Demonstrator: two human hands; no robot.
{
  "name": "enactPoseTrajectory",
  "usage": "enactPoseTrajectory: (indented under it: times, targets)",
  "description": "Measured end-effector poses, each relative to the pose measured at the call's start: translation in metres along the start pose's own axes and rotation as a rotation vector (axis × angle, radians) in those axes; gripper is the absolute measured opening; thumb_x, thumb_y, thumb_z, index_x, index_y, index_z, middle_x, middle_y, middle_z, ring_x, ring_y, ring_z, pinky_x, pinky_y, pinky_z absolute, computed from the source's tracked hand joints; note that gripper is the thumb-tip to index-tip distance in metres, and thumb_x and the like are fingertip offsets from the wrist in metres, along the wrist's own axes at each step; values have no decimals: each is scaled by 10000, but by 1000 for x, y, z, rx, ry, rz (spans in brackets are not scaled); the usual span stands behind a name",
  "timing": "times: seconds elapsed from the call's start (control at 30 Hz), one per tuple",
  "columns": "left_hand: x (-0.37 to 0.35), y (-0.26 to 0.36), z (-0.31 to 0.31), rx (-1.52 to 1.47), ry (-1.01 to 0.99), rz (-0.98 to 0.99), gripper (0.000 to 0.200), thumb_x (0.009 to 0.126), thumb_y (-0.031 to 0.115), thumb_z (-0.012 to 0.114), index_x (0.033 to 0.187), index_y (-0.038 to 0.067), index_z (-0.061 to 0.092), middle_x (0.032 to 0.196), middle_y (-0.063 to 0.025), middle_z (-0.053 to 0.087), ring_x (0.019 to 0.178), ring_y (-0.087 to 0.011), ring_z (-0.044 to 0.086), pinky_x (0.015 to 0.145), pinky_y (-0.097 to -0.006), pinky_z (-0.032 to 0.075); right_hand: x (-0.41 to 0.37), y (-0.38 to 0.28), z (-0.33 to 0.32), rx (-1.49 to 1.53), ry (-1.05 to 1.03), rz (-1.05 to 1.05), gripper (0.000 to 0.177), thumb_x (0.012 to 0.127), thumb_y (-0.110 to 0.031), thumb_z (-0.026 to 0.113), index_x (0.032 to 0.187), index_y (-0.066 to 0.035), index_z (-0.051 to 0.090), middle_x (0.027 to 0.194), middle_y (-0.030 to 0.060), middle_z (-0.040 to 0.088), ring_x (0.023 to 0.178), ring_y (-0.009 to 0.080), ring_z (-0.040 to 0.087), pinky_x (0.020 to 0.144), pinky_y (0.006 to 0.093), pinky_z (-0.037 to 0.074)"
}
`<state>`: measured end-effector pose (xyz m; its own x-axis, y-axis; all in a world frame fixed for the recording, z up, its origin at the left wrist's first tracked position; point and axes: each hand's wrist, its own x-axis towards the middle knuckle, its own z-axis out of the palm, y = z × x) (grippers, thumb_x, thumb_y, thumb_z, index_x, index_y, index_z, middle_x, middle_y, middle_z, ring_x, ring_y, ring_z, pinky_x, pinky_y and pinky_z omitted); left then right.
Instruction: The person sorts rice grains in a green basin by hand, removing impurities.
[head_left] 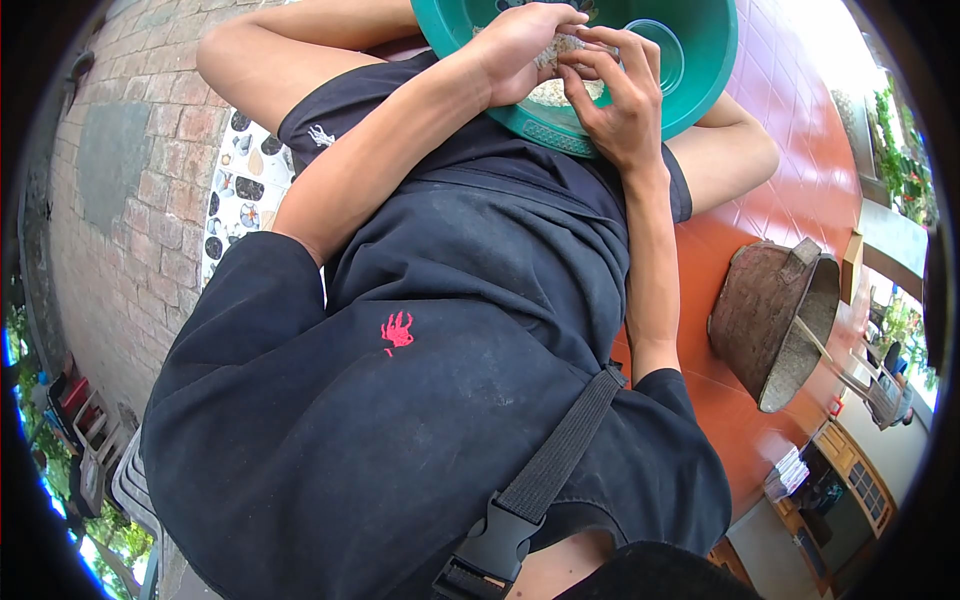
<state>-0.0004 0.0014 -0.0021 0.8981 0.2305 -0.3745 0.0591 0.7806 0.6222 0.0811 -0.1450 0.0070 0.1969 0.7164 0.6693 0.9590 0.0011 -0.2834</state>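
Note:
Both hands meet over a green basin (708, 70) on the lap. Between them is a pale grainy clump (562, 52). My left hand (520, 50) is bent around the clump's near side, its fingers partly hidden. Thumb and curled fingers of my right hand (622, 98) press on the clump from the other side. Loose pale grains (552, 94) lie in the basin below. A round clear rim (682, 58) shows inside the basin, beside my right hand.
A brown tub (755, 310) with a stick in it stands on the red tiled floor (690, 265). Brick paving (150, 200) lies at the left, beside a pebble-patterned surface (240, 190). Stacked chairs (135, 485) are at the lower left.

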Motion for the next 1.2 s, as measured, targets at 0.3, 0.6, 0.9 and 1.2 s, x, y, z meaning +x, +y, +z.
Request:
enactPoseTrajectory:
  times: [0.3, 0.6, 0.9, 1.2]
  targets:
    - [3, -1, -3, -29, -23, 17, 259, 1085, 222, 441, 1059, 24, 606, 952, -110, 669, 842, -208, 668, 734, -335, 554, 1, -2, -1, -16, 51, -31, 161, 777, -63, 795, 927, -115, 767, 1145, 31, 680, 1071, 258, 600, 871, 372, 538]
    - [3, 1, 0, -31, -10, 24, 327, 1092, 223, 413, 1072, -27, 624, 950, -141, 675, 844, -239, 680, 782, -352, 576, -1, 1, -2, 66, 73, 89, 143, 816, -59, 778, 955, -84, 754, 1117, 65, 678, 1011, 265, 617, 834, 379, 550]
    - [-4, 11, 7, -42, -108, -78, 445, 1110, 233, 352, 1167, -134, 597, 1089, -242, 706, 991, -311, 730, 862, -390, 638, -11, 22, -1, -140, 456, 419, 133, 858, -64, 709, 957, -22, 630, 1054, 120, 658, 1075, 305, 576, 1017, 432, 387]
    - [5, 3, -5, -28, -163, -27, 387, 1100, 231, 381, 1138, -76, 612, 1067, -206, 711, 913, -277, 723, 803, -374, 607, -2, 5, -6, 10, 138, 21, 169, 839, -47, 741, 1000, -99, 747, 1162, 54, 665, 1100, 273, 561, 925, 381, 469]
